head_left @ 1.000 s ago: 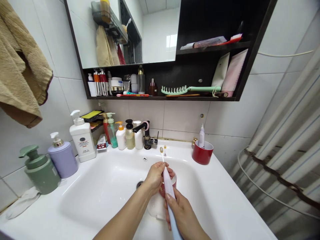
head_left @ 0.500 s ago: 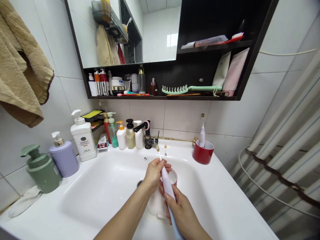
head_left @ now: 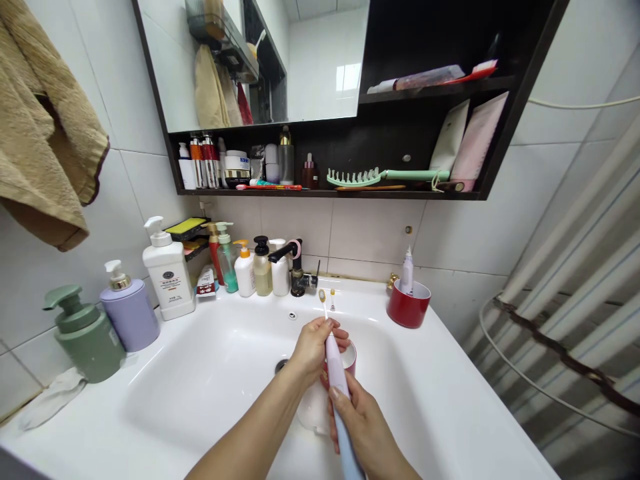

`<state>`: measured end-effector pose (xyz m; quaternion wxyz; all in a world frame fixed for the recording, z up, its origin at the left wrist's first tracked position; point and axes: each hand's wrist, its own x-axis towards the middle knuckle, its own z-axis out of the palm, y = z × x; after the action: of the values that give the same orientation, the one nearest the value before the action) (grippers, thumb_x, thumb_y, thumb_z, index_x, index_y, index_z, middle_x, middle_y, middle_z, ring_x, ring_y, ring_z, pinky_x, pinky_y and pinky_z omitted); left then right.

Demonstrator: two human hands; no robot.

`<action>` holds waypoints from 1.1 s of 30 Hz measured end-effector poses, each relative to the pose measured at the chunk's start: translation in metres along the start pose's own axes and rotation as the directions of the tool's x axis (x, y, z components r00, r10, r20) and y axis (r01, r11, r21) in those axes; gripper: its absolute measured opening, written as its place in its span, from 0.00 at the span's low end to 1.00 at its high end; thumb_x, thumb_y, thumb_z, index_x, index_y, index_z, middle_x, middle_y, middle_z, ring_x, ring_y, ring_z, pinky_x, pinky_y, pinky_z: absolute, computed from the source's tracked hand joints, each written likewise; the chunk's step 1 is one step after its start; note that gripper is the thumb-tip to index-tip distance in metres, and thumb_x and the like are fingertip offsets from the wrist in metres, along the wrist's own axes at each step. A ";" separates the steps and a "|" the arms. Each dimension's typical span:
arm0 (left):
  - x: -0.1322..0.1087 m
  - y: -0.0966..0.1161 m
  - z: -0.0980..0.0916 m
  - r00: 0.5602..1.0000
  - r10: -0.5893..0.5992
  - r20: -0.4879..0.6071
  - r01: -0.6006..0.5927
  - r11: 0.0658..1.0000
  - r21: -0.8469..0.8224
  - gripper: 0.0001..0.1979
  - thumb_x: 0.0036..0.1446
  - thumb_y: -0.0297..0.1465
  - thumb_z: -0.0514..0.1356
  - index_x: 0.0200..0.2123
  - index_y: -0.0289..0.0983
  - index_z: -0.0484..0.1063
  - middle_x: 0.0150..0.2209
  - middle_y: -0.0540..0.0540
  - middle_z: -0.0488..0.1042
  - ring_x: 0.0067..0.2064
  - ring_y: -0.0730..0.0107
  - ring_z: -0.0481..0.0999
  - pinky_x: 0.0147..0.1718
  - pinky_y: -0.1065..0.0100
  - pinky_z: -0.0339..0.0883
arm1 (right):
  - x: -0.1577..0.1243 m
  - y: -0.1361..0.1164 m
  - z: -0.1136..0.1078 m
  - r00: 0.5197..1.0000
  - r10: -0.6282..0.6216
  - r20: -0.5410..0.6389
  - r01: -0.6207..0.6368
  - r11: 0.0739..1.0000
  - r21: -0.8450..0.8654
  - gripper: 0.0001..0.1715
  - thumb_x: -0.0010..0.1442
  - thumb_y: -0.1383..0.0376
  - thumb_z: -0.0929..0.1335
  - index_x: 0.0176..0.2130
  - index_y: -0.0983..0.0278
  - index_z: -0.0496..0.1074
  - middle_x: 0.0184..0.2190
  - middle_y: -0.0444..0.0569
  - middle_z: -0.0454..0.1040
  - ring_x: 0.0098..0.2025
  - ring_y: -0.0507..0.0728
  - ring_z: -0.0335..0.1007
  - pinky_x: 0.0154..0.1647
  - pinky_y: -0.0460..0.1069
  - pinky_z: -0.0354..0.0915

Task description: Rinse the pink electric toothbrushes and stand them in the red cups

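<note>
Over the basin I hold an electric toothbrush (head_left: 337, 363) with a pink-to-blue handle, its bristles pointing toward the tap. My right hand (head_left: 363, 417) is wrapped round the lower handle. The fingers of my left hand (head_left: 315, 343) pinch the white neck where the brush head (head_left: 323, 297) meets the handle. Beneath my hands a red cup (head_left: 351, 360) with a white inside sits in the basin, partly hidden. A whitish translucent item (head_left: 311, 410) lies beside it, mostly covered by my hands. A second small brush head (head_left: 333, 300) lies on the sink's back ledge.
A black tap (head_left: 297, 267) rises behind the white sink (head_left: 210, 373). Several pump bottles line the left rim, among them a green one (head_left: 90, 337) and a purple one (head_left: 131, 313). At the right stands a red holder (head_left: 409, 305). A dark mirror cabinet (head_left: 300, 193) overhangs the back.
The brush head has turned slightly, so its bristles show more face-on. Both hands keep their hold on the toothbrush. The camera view has shifted a little.
</note>
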<state>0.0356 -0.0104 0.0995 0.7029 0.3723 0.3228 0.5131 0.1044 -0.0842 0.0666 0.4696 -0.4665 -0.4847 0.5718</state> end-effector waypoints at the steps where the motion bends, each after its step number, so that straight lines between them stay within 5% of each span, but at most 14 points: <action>1: 0.000 0.000 -0.001 1.000 -0.005 0.001 0.005 1.000 -0.015 0.07 0.42 0.31 0.53 0.22 0.32 0.60 0.17 0.49 0.66 0.19 0.77 0.66 0.23 0.71 0.58 | 0.000 -0.001 0.000 0.999 0.025 0.032 -0.026 0.999 0.040 0.16 0.46 0.55 0.59 0.33 0.63 0.55 0.18 0.39 0.57 0.14 0.45 0.53 0.12 0.43 0.54; 6: 0.001 0.000 -0.002 0.999 -0.033 0.006 0.033 0.995 -0.096 0.08 0.41 0.33 0.54 0.22 0.33 0.59 0.16 0.52 0.63 0.17 0.80 0.63 0.22 0.73 0.57 | 0.001 -0.004 -0.001 0.990 0.084 0.112 -0.103 0.979 0.178 0.17 0.46 0.52 0.57 0.29 0.62 0.54 0.19 0.39 0.58 0.12 0.44 0.52 0.10 0.42 0.52; 13: -0.001 0.002 0.000 0.999 -0.030 -0.043 0.034 0.994 0.100 0.08 0.41 0.31 0.54 0.25 0.32 0.62 0.21 0.48 0.67 0.21 0.78 0.66 0.22 0.74 0.57 | 0.001 -0.004 -0.005 1.000 -0.016 -0.015 0.015 0.998 -0.058 0.13 0.48 0.58 0.58 0.34 0.64 0.57 0.17 0.38 0.56 0.14 0.45 0.53 0.13 0.43 0.54; 27: 0.004 -0.006 -0.005 0.998 -0.004 -0.058 0.012 0.992 0.126 0.08 0.38 0.32 0.56 0.21 0.32 0.63 0.16 0.53 0.63 0.19 0.81 0.61 0.24 0.75 0.56 | 0.006 -0.005 -0.013 0.995 -0.031 -0.097 0.021 0.995 -0.102 0.16 0.49 0.59 0.58 0.38 0.64 0.58 0.16 0.38 0.57 0.17 0.47 0.54 0.17 0.43 0.54; 33: 0.005 -0.008 -0.005 0.998 0.037 -0.053 -0.028 0.986 0.166 0.08 0.38 0.32 0.55 0.21 0.32 0.63 0.18 0.51 0.65 0.20 0.80 0.61 0.22 0.75 0.54 | -0.001 -0.015 -0.003 0.996 0.079 -0.035 -0.075 0.994 0.084 0.17 0.47 0.57 0.58 0.36 0.64 0.58 0.16 0.38 0.57 0.15 0.46 0.52 0.17 0.43 0.54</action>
<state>0.0369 -0.0059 0.0896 0.6519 0.4198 0.3775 0.5063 0.1092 -0.0836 0.0809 0.4752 -0.4760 -0.4333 0.5999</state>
